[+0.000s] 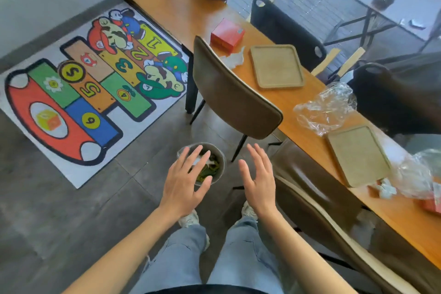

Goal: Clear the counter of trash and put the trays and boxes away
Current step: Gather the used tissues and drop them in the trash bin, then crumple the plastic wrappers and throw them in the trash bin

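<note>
While both hands hover above the floor with fingers spread and straight, neither holds anything: the left hand (185, 182) is over the round trash bin (220, 162), partly covering its mouth, and the right hand (259, 179) hangs just beside the bin, to its right. Green and white scraps show inside the bin, which stands on the grey tiled floor in front of the person's two shoes.

The orange wooden counter (179, 5) runs diagonally along the right, well apart from both hands. On it lie two flat tan trays: the far tray (276, 67) and the near tray (358, 157). One red box (227, 34) sits beyond the far tray, with a crumpled white tissue (232, 59) between the box and that tray. Two pieces of clear plastic wrap are on the counter: one (324, 107) between the two trays, touching the near tray's far edge, and a second (420, 174) at the right edge of the view, with another white tissue wad (385, 188) beside it.

Two brown chairs stand on the person's side of the counter, the farther one (233, 93) and the closer one (334, 217). A colourful numbered play mat (83, 93) lies on the floor to the left.
</note>
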